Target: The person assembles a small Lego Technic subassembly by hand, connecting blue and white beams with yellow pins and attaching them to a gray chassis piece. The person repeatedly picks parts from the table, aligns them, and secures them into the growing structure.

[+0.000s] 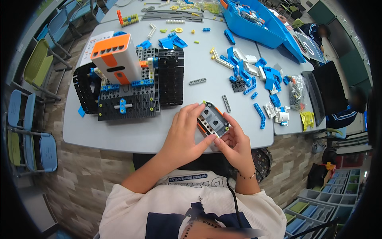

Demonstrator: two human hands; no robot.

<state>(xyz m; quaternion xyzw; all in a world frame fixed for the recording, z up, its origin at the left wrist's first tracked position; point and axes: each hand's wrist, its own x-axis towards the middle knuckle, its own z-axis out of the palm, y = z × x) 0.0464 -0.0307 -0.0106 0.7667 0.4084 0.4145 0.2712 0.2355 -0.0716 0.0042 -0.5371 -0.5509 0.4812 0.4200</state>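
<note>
Near the table's front edge, my two hands hold up a small rectangular grey-and-orange building-set module (215,116) with dark rims, two square sockets and a white perforated strip. My left hand (182,131) grips its left side, with fingertips at the far corner and the thumb at the near end. My right hand (234,145) holds the right side and near corner, its lower fingers curled underneath and partly hidden. To the left stands a tracked vehicle model (127,104) with black treads and an upright white-and-orange block (115,59). A grey perforated beam (226,103) lies just beyond the module.
Blue, white and grey building pieces (240,69) are scattered at the right. A blue bin (254,28) of parts stands at the far right. Nearer are a bag of parts (297,92), a yellow packet (307,119) and a laptop (324,85). Other people sit beyond the right side.
</note>
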